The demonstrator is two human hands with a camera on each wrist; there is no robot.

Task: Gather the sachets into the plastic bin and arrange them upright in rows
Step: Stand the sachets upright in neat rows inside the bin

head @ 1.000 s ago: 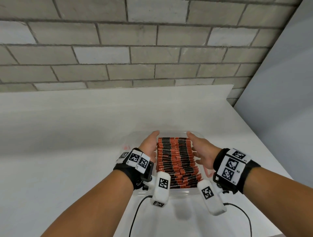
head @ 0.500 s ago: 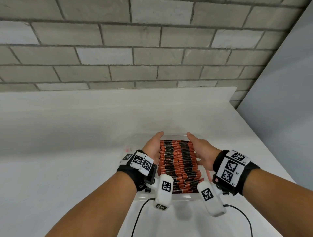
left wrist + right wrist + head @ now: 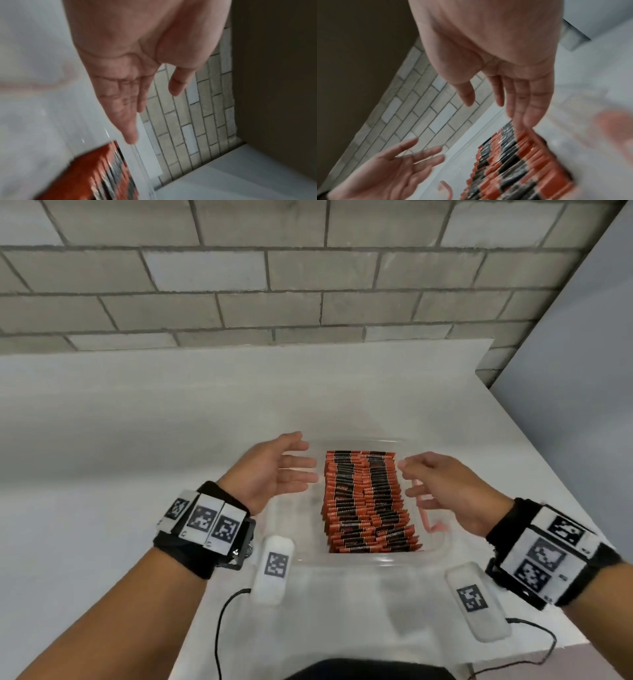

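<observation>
While both hands hang spread and empty on either side of the stack, the sachets (image 3: 368, 503) already stand on edge in the clear plastic bin (image 3: 346, 561), packed in two rows that run from near to far. The left hand (image 3: 274, 470) hovers palm-in over the left part of the bin, clear of the stack, fingers straight and holding nothing. The right hand (image 3: 442, 491) mirrors it just right of the stack, fingers loosely extended; whether its fingertips graze the packets cannot be told from the blurred wrist views.

The step in hand looks like a final squaring-up. The near end of the stack fans out toward the right, so it would pay to bring both flat palms in together and press evenly from the sides, low on the packets rather than at their tops, so they slide instead of tipping. Light pressure should do, since thin packets probably buckle or ride up over each other if squeezed hard. No stray sachets show on the white table (image 3: 137, 440).
</observation>
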